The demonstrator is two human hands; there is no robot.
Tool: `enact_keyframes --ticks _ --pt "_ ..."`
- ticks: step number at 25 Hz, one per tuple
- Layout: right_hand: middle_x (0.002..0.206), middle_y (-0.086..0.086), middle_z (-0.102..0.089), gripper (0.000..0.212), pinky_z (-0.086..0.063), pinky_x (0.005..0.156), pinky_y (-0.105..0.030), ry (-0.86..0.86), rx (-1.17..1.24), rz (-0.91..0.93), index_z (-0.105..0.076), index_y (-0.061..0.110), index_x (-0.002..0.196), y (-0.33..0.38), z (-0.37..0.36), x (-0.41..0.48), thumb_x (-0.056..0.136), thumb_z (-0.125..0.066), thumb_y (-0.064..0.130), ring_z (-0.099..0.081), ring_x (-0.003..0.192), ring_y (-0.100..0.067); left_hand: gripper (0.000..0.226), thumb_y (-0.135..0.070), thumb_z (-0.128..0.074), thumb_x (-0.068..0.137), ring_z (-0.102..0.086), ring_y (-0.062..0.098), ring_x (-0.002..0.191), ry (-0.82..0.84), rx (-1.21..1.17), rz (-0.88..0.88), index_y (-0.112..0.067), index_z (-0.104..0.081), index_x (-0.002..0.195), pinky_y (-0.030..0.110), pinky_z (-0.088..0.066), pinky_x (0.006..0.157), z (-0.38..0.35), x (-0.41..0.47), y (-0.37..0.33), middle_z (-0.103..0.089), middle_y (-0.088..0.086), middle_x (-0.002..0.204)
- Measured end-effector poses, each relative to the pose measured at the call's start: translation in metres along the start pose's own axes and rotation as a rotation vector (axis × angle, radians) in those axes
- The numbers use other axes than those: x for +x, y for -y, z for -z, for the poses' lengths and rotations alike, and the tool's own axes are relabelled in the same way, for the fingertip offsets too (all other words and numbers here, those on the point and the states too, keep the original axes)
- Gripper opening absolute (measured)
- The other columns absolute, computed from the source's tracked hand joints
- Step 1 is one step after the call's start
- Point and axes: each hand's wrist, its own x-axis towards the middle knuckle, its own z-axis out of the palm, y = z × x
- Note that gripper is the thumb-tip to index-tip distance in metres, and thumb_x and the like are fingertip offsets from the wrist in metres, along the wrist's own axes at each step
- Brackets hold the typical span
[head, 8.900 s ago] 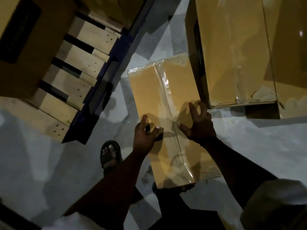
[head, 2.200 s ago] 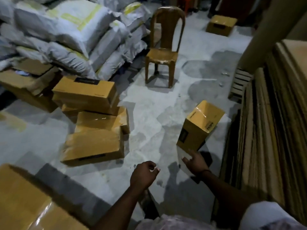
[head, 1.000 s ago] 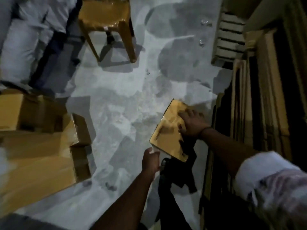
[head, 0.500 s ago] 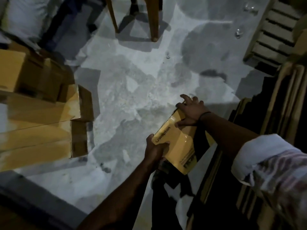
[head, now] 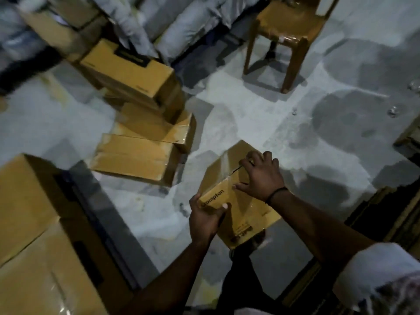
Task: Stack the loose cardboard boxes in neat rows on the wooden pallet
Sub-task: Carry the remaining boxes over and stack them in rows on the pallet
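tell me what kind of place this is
Most likely a warehouse or storeroom. Cardboard boxes lie loose on a bare concrete floor, white sacks are piled at the far side, and the left hand and right hand grip a Crompton box.

Left hand [head: 205, 220]: grips the near left corner of the box [head: 245, 208], thumb on top, fingers wrapped round the side.
Right hand [head: 261, 176]: fingers spread and curled on the box's far upper part, thumb pressed on its face.
Left arm [head: 168, 278]: bare, stretched forward.
Right arm [head: 318, 223]: bare forearm, dark band [head: 276, 193] at the wrist, pale sleeve [head: 372, 267] pushed up.
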Motion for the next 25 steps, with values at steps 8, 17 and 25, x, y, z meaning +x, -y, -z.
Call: enact_keyframes --ticks 8,17,25 --pt "0.139 -0.005 -0.045 0.069 -0.04 0.099 -0.053 -0.196 0.011 0.251 -0.057 0.028 0.13 0.29 0.055 -0.068 0.076 -0.065 0.071 -0.038 0.123 -0.04 0.079 -0.066 -0.085 0.064 -0.064 0.021 0.111 -0.422 -0.161 -0.098 -0.042 -0.046 0.128 0.044 -0.056 0.094 0.249 -0.064 0.1 -0.066 -0.008 0.123" --pt "0.142 -0.006 -0.042 0.062 -0.038 0.102 -0.052 -0.271 0.096 0.556 -0.056 0.027 0.132 0.531 0.07 -0.143 0.083 -0.062 0.064 -0.035 0.121 -0.038 0.072 -0.069 -0.086 0.058 -0.069 0.012 0.094 -0.796 -0.207 -0.077 -0.039 -0.056 0.116 0.034 -0.058 0.08 0.459 -0.157 0.211 -0.064 -0.021 0.097" --pt "0.133 -0.007 -0.046 0.059 -0.042 0.094 -0.051 -0.369 0.238 0.648 -0.061 0.025 0.123 0.647 0.05 -0.118 0.078 -0.073 0.061 -0.039 0.114 -0.04 0.072 -0.051 -0.093 0.061 -0.066 0.012 0.095 -0.985 -0.186 -0.066 -0.029 -0.059 0.121 0.022 -0.046 0.066 0.561 -0.147 0.232 -0.071 -0.01 0.105"
